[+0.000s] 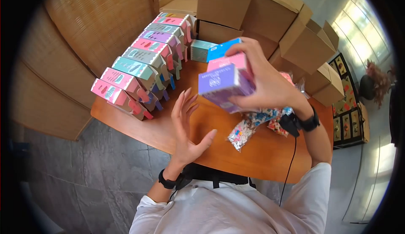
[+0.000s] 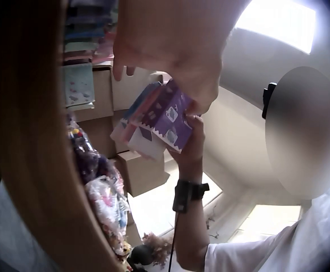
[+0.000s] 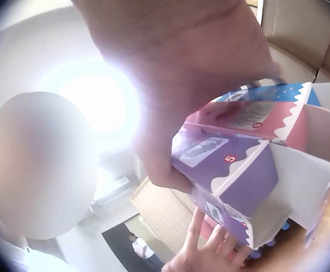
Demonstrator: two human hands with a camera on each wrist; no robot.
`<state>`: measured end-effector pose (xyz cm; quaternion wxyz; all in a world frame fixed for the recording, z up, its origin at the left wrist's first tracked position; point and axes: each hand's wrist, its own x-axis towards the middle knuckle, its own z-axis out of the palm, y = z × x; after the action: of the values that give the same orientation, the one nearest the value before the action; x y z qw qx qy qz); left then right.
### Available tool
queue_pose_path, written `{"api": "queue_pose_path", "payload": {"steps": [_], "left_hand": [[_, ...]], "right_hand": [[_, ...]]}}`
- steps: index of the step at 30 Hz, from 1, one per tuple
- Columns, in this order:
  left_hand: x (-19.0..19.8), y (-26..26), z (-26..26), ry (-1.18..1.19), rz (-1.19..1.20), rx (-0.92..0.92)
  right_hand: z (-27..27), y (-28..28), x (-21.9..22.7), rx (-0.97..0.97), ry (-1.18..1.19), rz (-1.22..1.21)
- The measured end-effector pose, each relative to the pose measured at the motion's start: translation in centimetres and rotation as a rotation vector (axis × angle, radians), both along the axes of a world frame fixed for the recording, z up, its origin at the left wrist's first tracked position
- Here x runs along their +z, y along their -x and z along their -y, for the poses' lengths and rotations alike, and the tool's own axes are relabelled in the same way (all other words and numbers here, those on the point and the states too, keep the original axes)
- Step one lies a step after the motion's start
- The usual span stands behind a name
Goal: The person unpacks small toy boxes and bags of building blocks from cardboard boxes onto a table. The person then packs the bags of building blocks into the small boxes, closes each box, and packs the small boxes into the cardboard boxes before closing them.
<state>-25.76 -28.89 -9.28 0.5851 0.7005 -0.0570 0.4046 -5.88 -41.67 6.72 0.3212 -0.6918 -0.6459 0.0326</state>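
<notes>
My right hand [image 1: 268, 80] grips a row of small cardboard boxes above the table, its thumb on the purple box [image 1: 219, 82] and its fingers reaching over to the far side. Between them sit a pink box [image 1: 228, 61] and a blue box [image 1: 222, 49], pressed side by side. In the right wrist view, white flaps [image 3: 301, 175] stand open at the boxes' ends. My left hand [image 1: 185, 128] is raised over the table's front edge, fingers spread and holding nothing, to the left of the purple box.
Rows of pink, grey, purple and teal boxes [image 1: 135, 67] fill the left of the wooden table [image 1: 198, 143]. A teal box [image 1: 201, 50] stands behind. Bags of small colourful pieces [image 1: 242, 134] lie under my right arm. Large cartons [image 1: 223, 6] line the back. A cable [image 1: 291, 166] hangs from the right wrist.
</notes>
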Motion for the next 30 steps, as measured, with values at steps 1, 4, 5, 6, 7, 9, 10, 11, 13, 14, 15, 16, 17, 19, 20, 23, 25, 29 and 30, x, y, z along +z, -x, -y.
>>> {"api": "queue_pose_path", "payload": {"steps": [1,4,5,6,7,9,10,11,13,14,15,16,17,19,20,23,25,29,30], "left_hand": [[-1.1,0.3,0.0,0.06,-0.064,0.041],[-2.5,0.7,-0.1,0.115,-0.188,0.104],[-2.6,0.7,-0.1,0.109,-0.237,0.129],[-2.7,0.8,-0.2,0.105,-0.243,0.124],[-2.6,0.9,-0.2,0.05,-0.276,0.153],[-2.3,0.8,-0.1,-0.013,-0.307,0.162],[-2.0,0.7,-0.1,-0.056,-0.316,0.181],[-1.8,0.7,0.1,-0.097,-0.325,0.2],[-1.8,0.6,0.2,-0.142,-0.33,0.206],[-1.8,0.6,0.2,-0.182,-0.334,0.231],[-1.8,0.6,0.3,-0.184,-0.332,0.214],[-1.8,0.5,0.3,-0.193,-0.34,0.216],[-1.8,0.6,0.3,-0.202,-0.347,0.216],[-1.9,0.7,0.2,-0.222,-0.367,0.218],[-1.9,0.6,0.3,-0.239,-0.385,0.231],[-2.2,0.6,0.6,-0.228,-0.372,0.22],[-2.2,0.5,0.8,-0.211,-0.367,0.208],[-1.9,0.4,1.1,-0.253,-0.36,0.208],[-1.7,0.4,1.1,-0.268,-0.376,0.205]], "right_hand": [[-1.6,-0.7,-0.2,-0.039,0.088,0.033],[-6.4,-1.5,-1.2,-0.099,0.336,0.102],[-8.0,-1.6,-1.4,-0.131,0.489,0.155],[-9.5,-1.7,-2.0,-0.136,0.487,0.148],[-10.9,-2.0,-2.7,-0.137,0.568,0.18],[-13.0,-2.5,-4.7,-0.158,0.646,0.206],[-13.8,-2.9,-6.1,-0.169,0.593,0.278],[-14.4,-3.0,-6.9,-0.179,0.541,0.35],[-14.8,-3.4,-8.1,-0.198,0.53,0.369],[-14.8,-3.7,-8.8,-0.176,0.428,0.405],[-14.8,-3.9,-9.5,-0.153,0.327,0.443],[-14.5,-3.9,-10.0,-0.142,0.234,0.474],[-14.3,-3.9,-10.5,-0.16,0.242,0.473],[-14.0,-4.1,-11.1,-0.181,0.138,0.482],[-13.7,-4.1,-11.0,-0.155,0.079,0.468],[-10.9,-3.8,-9.0,-0.116,-0.222,0.462],[-7.5,-4.0,-5.6,-0.129,-0.403,0.48],[4.7,-6.6,3.9,-0.361,-0.515,0.653],[8.0,-7.7,5.0,-0.493,-0.552,0.683]]}}
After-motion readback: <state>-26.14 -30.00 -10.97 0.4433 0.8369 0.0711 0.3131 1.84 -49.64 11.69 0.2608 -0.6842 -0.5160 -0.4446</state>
